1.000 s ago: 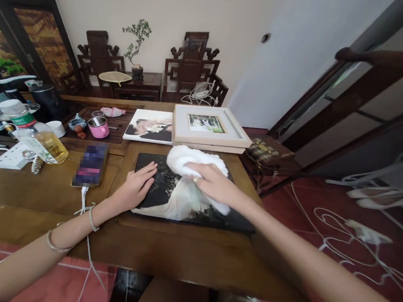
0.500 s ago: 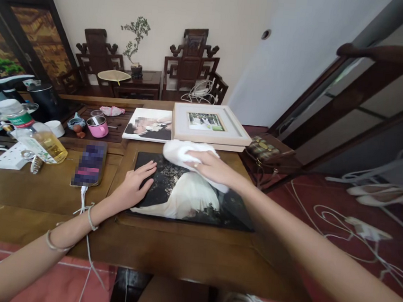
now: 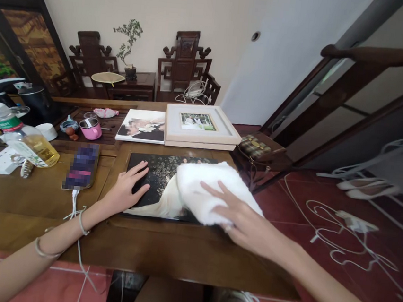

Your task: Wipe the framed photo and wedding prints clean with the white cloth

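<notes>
A dark photo panel [image 3: 156, 171] with a pale gown in its picture lies flat on the wooden table [image 3: 163, 249]. My left hand [image 3: 126, 189] rests on the panel's left edge, fingers spread and holding nothing. On the right half of the panel, my right hand [image 3: 239, 219] presses a fluffy white cloth [image 3: 216, 183], with its fingers bent around part of it. The cloth hides much of the panel's right side. Behind the panel are a white-edged photo print [image 3: 141, 126] and a framed photo [image 3: 207, 123] in a pale frame, which sits on another flat pale piece.
On the left stand a phone [image 3: 81, 165] with a white cable, a bottle of yellow liquid [image 3: 27, 141], a power strip [image 3: 3, 161] and a pink cup [image 3: 91, 130]. A plaid bag [image 3: 259, 147] sits beyond the table's right edge. Cables [image 3: 336, 235] lie on the red floor.
My right hand has moved the white cloth from the panel's far edge toward me and to the right; the cloth now looks more spread out. My left hand stays on the panel's left edge.
</notes>
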`<move>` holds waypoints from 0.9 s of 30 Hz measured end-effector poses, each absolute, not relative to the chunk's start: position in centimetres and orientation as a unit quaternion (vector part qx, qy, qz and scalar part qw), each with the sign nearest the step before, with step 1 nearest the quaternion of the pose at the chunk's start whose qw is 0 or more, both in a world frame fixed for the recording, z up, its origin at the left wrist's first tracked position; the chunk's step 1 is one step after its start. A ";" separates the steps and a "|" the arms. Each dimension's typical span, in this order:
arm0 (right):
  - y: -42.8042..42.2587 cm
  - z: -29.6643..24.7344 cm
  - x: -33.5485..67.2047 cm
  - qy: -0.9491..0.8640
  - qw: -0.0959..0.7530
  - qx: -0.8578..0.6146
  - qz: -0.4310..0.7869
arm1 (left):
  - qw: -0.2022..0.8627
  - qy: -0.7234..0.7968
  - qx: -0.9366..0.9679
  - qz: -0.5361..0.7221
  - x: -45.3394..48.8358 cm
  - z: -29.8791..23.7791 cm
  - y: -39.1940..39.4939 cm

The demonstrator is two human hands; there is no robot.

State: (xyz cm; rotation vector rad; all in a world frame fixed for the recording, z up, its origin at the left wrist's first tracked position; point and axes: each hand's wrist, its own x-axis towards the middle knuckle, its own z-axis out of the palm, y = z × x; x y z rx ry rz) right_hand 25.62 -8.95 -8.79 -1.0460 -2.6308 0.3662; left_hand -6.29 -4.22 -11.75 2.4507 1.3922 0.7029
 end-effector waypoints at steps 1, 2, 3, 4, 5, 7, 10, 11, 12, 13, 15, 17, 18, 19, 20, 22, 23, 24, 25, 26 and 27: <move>-10.4 -8.6 25.5 -0.920 0.135 -0.343 0.136 | 0.120 0.477 0.836 0.243 -6.3 -11.7 -4.2; -11.6 -8.4 25.4 -0.926 0.129 -0.324 0.146 | 0.124 0.477 0.835 0.246 -6.3 -11.7 -4.1; -12.6 -8.3 25.3 -0.931 0.121 -0.306 0.158 | 0.129 0.478 0.832 0.249 -6.3 -11.7 -4.1; -13.3 -8.1 25.2 -0.934 0.111 -0.295 0.169 | 0.135 0.479 0.830 0.251 -6.3 -11.7 -4.0; -13.7 -8.0 25.3 -0.935 0.104 -0.289 0.178 | 0.139 0.480 0.829 0.253 -6.3 -11.8 -4.0; -13.4 -8.0 25.5 -0.932 0.110 -0.296 0.180 | 0.146 0.478 0.828 0.254 -6.3 -11.8 -3.9; -10.6 -8.3 26.1 -0.916 0.140 -0.341 0.159 | 0.146 0.472 0.831 0.256 -6.5 -11.9 -3.8; -9.3 -8.4 26.2 -0.910 0.145 -0.359 0.150 | 0.145 0.470 0.832 0.256 -6.5 -11.9 -3.8; -7.8 -8.5 26.4 -0.904 0.146 -0.375 0.142 | 0.144 0.469 0.833 0.255 -6.5 -11.8 -3.8; -6.3 -8.5 26.4 -0.900 0.147 -0.388 0.134 | 0.143 0.469 0.834 0.253 -6.5 -11.8 -3.8; -3.4 -8.4 26.4 -0.893 0.153 -0.407 0.118 | 0.143 0.470 0.835 0.247 -6.5 -11.7 -3.8; -1.0 -8.2 26.2 -0.891 0.155 -0.414 0.106 | 0.143 0.471 0.836 0.244 -6.5 -11.7 -3.9; -0.1 -8.1 26.0 -0.891 0.154 -0.416 0.101 | 0.143 0.472 0.835 0.245 -6.5 -11.7 -3.9; 0.6 -7.9 25.9 -0.891 0.154 -0.415 0.099 | 0.143 0.472 0.834 0.248 -6.5 -11.7 -3.9; 0.9 -7.8 25.8 -0.892 0.153 -0.415 0.098 | 0.144 0.473 0.832 0.252 -6.5 -11.7 -3.9; 0.6 -7.8 25.7 -0.888 0.153 -0.422 0.096 | 0.145 0.472 0.829 0.261 -6.5 -11.8 -3.9; 0.0 -8.0 25.8 -0.886 0.152 -0.426 0.097 | 0.146 0.472 0.828 0.265 -6.5 -11.8 -3.9; -1.0 -8.1 25.9 -0.885 0.150 -0.430 0.098 | 0.147 0.473 0.827 0.268 -6.5 -11.8 -3.9; -2.1 -8.3 26.1 -0.884 0.148 -0.432 0.101 | 0.147 0.474 0.826 0.269 -6.5 -11.8 -3.9; -3.6 -8.5 26.3 -0.883 0.146 -0.433 0.106 | 0.146 0.475 0.825 0.268 -6.5 -11.9 -3.9; -5.1 -8.8 26.5 -0.885 0.147 -0.427 0.112 | 0.145 0.477 0.825 0.266 -6.5 -11.9 -3.9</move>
